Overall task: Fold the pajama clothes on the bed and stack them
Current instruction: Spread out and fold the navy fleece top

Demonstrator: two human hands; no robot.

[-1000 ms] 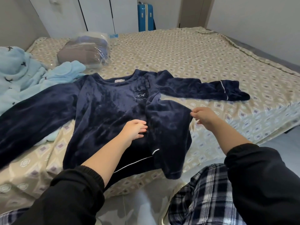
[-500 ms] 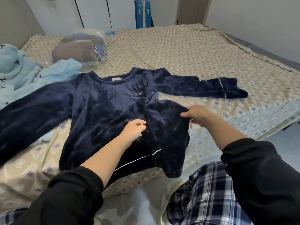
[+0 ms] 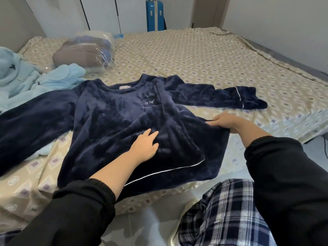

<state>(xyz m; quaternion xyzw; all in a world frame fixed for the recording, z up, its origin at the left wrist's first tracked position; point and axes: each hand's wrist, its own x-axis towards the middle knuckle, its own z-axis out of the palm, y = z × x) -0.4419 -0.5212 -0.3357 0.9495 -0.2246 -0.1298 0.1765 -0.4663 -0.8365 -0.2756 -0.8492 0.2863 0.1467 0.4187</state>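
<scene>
Head view, left hand (image 3: 144,148) flat, fingers (image 3: 150,136) straight on blue top (image 3: 106,121), right hand (image 3: 229,122) gripping its folded edge, bed (image 3: 195,59) beyond the fingertips

navy pajama top (image 3: 110,125): plush, white piping, front up, sleeves spread to both sides, right half rumpled, hem at near edge of bed (image 3: 195,55).
light blue pajamas (image 3: 26,80): crumpled heap, far left, partly under navy sleeve.

A bedroom in a home.
A wide bed (image 3: 204,55) under a patterned sheet fills it, with white wardrobe doors (image 3: 101,13) and a blue suitcase (image 3: 154,15) beyond its far edge.
</scene>
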